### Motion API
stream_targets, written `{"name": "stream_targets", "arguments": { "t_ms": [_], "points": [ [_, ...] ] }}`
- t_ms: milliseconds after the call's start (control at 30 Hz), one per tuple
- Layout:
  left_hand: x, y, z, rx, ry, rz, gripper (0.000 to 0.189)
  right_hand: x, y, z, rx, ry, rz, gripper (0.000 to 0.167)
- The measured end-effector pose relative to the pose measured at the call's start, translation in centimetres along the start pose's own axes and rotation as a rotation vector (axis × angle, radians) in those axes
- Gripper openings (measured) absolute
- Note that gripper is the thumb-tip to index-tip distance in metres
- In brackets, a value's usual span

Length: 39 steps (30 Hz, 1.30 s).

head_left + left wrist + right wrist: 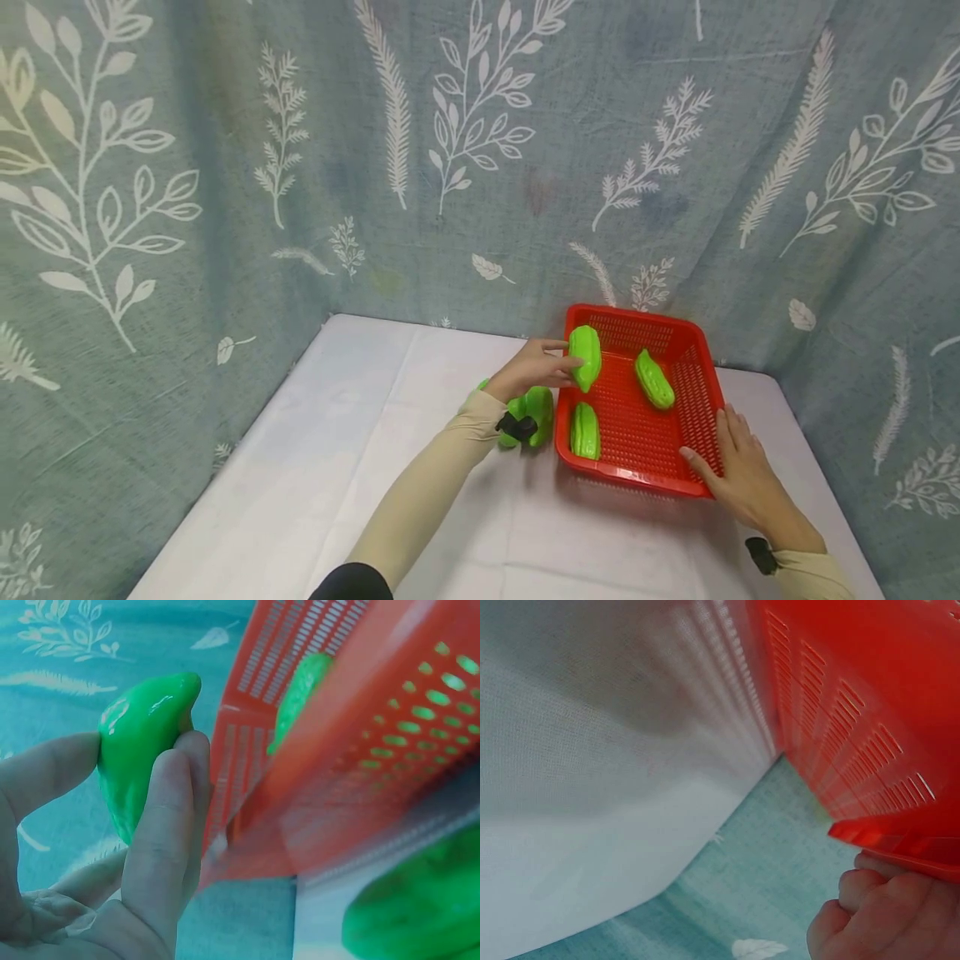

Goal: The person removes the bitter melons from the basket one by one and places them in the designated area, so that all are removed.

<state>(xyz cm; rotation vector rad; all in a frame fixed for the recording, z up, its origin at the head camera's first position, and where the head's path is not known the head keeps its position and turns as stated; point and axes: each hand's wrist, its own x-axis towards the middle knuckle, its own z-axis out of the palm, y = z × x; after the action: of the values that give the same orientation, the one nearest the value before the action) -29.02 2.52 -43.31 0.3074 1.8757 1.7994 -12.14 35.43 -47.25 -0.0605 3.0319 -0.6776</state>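
My left hand [534,367] pinches a bright green, ridged plastic vegetable [585,357], held over the left side of a red perforated basket [626,473]. Up close in the left wrist view, this vegetable [142,739] is glossy with a curved tip, thumb on one side and fingers on the other. Inside the basket lie a long bumpy green vegetable [655,381] toward the right and a ridged green one [586,432] in the near left corner. My right hand [742,471] holds the basket's right rim, thumb over the inner side and fingers along the outside.
Beside the basket's left wall, more green vegetables [538,412] lie on the white-covered table [420,400], partly hidden by my left wrist. A blue-grey leaf-patterned curtain [465,217] hangs behind the table and along its sides.
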Motion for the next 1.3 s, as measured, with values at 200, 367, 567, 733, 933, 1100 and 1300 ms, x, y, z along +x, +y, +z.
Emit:
{"name": "stream_targets", "arguments": {
  "t_ms": [200, 367, 567, 733, 933, 1100, 1300],
  "points": [
    [-1.1, -0.3, -1.4, 0.000, 0.008, 0.010, 0.069, 0.0, 0.2, 0.0, 0.007, -0.003, -0.002, 0.107],
    [-2.1, -0.8, -2.5, 0.004, 0.014, 0.021, 0.066, 0.0, 0.0, 0.0, 0.000, -0.003, 0.005, 0.108],
    [-3.2, -1.5, -3.9, -0.001, 0.039, 0.021, 0.065, 0.0, 0.0, 0.0, -0.015, -0.006, 0.011, 0.108],
    [-4.0, -2.0, -5.2, -0.017, 0.062, 0.021, 0.065, 0.1, 0.2, 0.2, -0.007, 0.010, -0.008, 0.106],
    [-5.1, -2.1, -6.3, -0.009, 0.094, 0.021, 0.066, 0.0, 0.5, 0.2, 0.009, 0.019, -0.025, 0.104],
    [-6.1, -2.4, -7.4, 0.010, 0.121, 0.029, 0.064, 0.0, 0.6, 0.3, 0.015, 0.005, -0.019, 0.105],
    [-7.2, -3.3, -9.1, 0.052, 0.125, 0.029, 0.066, 0.0, 0.5, 0.2, 0.015, 0.007, -0.022, 0.104]
  ]
}}
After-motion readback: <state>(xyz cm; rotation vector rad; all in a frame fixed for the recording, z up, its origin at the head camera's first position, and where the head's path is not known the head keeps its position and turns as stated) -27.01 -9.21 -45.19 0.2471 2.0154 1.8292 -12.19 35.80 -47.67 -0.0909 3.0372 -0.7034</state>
